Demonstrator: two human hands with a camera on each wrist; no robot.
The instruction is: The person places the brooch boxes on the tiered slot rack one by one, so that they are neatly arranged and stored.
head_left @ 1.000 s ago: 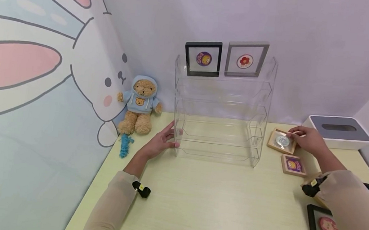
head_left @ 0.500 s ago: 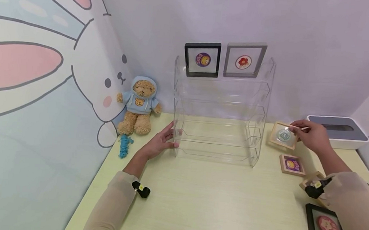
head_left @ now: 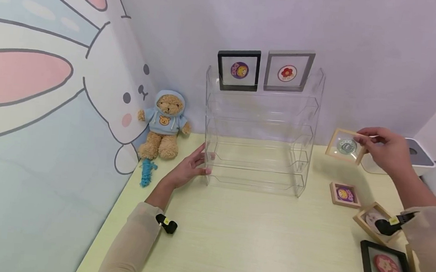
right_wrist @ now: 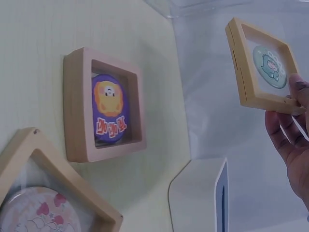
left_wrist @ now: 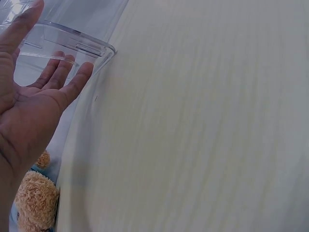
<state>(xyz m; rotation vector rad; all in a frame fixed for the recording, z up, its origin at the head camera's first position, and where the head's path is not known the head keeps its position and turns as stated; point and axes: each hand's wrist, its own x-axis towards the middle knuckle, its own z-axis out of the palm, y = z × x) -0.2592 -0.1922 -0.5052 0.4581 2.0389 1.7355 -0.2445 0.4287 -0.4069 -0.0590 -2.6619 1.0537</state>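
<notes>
A clear acrylic tiered rack stands on the table against the back wall. At its lower left side, my left hand touches the panel with fingers fairly straight and spread; the left wrist view shows the hand against the clear plastic. My right hand pinches a light wooden picture frame with a round green badge by its right edge, raised above the table right of the rack. A black frame and a grey frame stand on the rack's top tier.
On the table's right lie a small wooden frame with a purple badge, another wooden frame and a black frame with a pink badge. A white tissue box stands behind. A teddy bear and blue bundle sit left.
The right hand has lifted the wooden frame with the green badge off the table and moved it up and to the right. My left hand stays at the rack's side.
</notes>
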